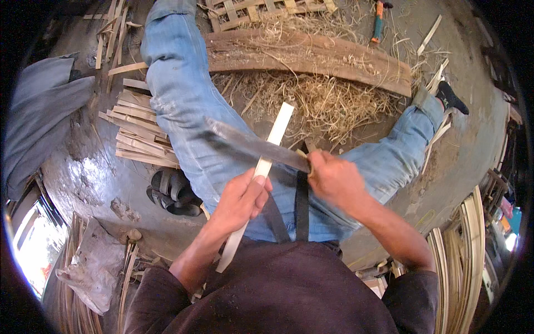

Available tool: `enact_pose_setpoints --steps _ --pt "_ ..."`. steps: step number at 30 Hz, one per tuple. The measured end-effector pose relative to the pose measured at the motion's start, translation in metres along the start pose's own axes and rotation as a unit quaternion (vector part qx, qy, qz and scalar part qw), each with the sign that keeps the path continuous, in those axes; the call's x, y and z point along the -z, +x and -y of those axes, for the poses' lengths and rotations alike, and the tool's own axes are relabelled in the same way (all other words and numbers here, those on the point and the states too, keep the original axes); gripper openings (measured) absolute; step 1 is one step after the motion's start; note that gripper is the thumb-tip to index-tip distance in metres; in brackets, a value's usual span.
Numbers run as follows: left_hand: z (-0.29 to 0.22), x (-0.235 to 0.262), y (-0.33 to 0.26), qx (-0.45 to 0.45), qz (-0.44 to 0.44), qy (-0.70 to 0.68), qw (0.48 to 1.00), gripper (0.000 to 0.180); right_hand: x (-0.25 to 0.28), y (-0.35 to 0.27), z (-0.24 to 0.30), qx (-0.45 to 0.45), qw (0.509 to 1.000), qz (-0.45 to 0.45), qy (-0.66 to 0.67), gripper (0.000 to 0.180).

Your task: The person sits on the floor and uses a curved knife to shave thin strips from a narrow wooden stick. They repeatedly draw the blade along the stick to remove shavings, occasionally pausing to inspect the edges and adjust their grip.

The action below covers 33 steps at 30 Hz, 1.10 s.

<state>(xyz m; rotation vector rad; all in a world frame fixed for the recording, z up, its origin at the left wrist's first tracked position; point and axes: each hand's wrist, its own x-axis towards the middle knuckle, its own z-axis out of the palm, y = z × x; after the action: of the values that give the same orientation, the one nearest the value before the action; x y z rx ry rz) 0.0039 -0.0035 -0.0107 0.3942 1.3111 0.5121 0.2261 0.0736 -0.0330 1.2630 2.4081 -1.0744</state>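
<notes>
My left hand is closed around a pale, flat bamboo strip, which slants from near my waist up between my legs. My right hand grips the handle of a long machete. Its grey blade points left and crosses the strip just above my left fingers; slight blur hides whether the edge touches the wood. Two dark straps hang at my waist below the blade.
A thick wooden plank lies ahead amid curly shavings. Stacked strips and dark sandals are at left. A hammer lies far right of centre; long strips stand at right. Woven slats lie beyond the plank.
</notes>
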Motion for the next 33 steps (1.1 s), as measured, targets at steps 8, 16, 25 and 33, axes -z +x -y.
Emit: enact_pose_setpoints --steps 8,16,25,33 --pt "0.0 -0.004 0.006 0.001 0.019 -0.039 0.999 0.028 -0.001 -0.002 0.009 -0.015 0.999 -0.044 0.0 0.024" --pt "0.013 -0.009 -0.004 0.022 0.045 -0.075 0.996 0.029 0.006 -0.013 -0.002 0.029 0.999 -0.023 -0.032 0.028" --pt "0.007 -0.006 -0.002 0.014 0.048 -0.048 0.998 0.028 0.004 0.005 -0.021 -0.071 0.997 -0.029 -0.024 0.026" --pt "0.018 -0.008 -0.003 0.014 0.119 -0.019 0.993 0.028 -0.014 0.042 0.002 -0.179 0.778 -0.14 0.586 0.028"
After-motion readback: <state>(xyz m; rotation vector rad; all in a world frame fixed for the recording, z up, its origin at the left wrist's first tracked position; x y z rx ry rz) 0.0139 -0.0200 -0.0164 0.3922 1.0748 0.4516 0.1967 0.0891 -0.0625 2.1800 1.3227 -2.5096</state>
